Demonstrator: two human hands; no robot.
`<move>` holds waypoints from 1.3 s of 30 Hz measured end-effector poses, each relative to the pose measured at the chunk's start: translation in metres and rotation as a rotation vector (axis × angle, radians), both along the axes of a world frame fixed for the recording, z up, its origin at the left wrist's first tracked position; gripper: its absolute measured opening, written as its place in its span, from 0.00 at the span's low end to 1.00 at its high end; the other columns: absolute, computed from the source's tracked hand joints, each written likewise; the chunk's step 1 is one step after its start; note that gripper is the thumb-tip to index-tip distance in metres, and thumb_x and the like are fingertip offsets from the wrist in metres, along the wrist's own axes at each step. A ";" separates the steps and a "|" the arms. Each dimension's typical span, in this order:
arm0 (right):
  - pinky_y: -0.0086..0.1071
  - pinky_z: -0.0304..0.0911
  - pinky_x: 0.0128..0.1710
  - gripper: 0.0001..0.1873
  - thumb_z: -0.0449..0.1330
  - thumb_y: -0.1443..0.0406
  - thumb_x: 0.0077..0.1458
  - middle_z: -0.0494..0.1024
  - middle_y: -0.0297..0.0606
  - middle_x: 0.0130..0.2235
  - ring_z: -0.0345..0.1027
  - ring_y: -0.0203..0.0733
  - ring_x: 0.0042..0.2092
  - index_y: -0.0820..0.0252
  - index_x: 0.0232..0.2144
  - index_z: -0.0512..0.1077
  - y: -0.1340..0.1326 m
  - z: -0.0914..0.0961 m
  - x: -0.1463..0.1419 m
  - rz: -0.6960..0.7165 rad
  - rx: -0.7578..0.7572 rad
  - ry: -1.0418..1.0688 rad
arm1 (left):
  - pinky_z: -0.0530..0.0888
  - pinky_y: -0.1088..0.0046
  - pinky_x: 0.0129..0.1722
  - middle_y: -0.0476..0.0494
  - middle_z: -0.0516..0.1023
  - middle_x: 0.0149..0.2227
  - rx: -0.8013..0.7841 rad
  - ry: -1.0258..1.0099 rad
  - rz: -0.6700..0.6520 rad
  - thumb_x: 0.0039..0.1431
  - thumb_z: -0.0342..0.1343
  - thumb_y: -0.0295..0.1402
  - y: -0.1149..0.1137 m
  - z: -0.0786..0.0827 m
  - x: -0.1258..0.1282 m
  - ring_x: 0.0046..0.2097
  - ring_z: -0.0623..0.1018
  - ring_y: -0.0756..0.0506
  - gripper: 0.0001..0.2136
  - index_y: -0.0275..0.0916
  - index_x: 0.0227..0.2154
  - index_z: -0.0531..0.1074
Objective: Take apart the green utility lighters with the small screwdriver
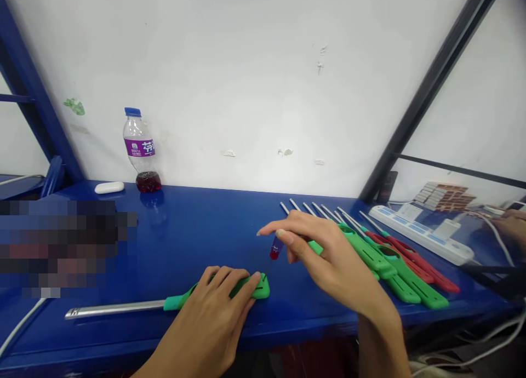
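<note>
The green long-nozzle lighter (pixel 258 287) lies along the front edge of the counter (pixel 197 230), its steel tube pointing toward the left end. I have the left hand (pixel 217 307) flat over its handle. The grip is spread rather than curled under, which I judge pins it against rolling. The handle is bright green plastic and the tube plain and shiny.

The right hand (pixel 329 252) hovers just past it, fingertips at a small red-tipped piece (pixel 275 252). I cannot tell whether that grip pinches it or only touches it.

Behind the right hand, a row of green and red lighters (pixel 394 268) lies parallel, nozzles to the back edge, probably so the handles come first to hand. A drink bottle (pixel 140 148) stands at the back left.
</note>
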State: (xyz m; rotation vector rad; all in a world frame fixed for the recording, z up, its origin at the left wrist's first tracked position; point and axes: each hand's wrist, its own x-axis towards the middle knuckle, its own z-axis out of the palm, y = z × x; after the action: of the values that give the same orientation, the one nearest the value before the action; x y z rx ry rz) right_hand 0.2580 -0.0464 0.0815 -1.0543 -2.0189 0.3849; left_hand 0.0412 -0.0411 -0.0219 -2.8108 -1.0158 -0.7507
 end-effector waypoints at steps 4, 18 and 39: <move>0.30 0.62 0.28 0.12 0.63 0.56 0.66 0.72 0.28 0.24 0.68 0.35 0.26 0.56 0.34 0.78 0.009 -0.006 -0.002 0.018 -0.104 0.127 | 0.76 0.51 0.48 0.39 0.79 0.52 0.004 -0.005 0.002 0.70 0.50 0.22 0.000 -0.002 -0.001 0.49 0.78 0.36 0.20 0.41 0.61 0.69; 0.34 0.43 0.26 0.29 0.57 0.56 0.71 0.50 0.25 0.20 0.44 0.32 0.22 0.55 0.22 0.47 0.033 -0.031 -0.021 -0.282 0.460 -0.060 | 0.75 0.51 0.49 0.39 0.79 0.52 -0.054 0.033 0.026 0.71 0.49 0.23 -0.002 0.003 0.001 0.49 0.77 0.36 0.19 0.41 0.61 0.69; 0.33 0.43 0.24 0.33 0.55 0.54 0.72 0.50 0.25 0.17 0.41 0.30 0.21 0.58 0.17 0.49 0.025 -0.027 -0.034 -0.363 0.384 0.027 | 0.66 0.40 0.61 0.42 0.63 0.72 -0.092 0.287 -0.092 0.38 0.46 0.09 0.002 -0.004 0.002 0.69 0.65 0.30 0.54 0.44 0.73 0.48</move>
State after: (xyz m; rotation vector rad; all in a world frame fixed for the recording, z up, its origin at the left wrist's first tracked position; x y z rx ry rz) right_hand 0.2240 -0.0217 0.0544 -1.1275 -1.7370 -0.1726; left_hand 0.0436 -0.0391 -0.0261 -2.9457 -0.8987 -0.2978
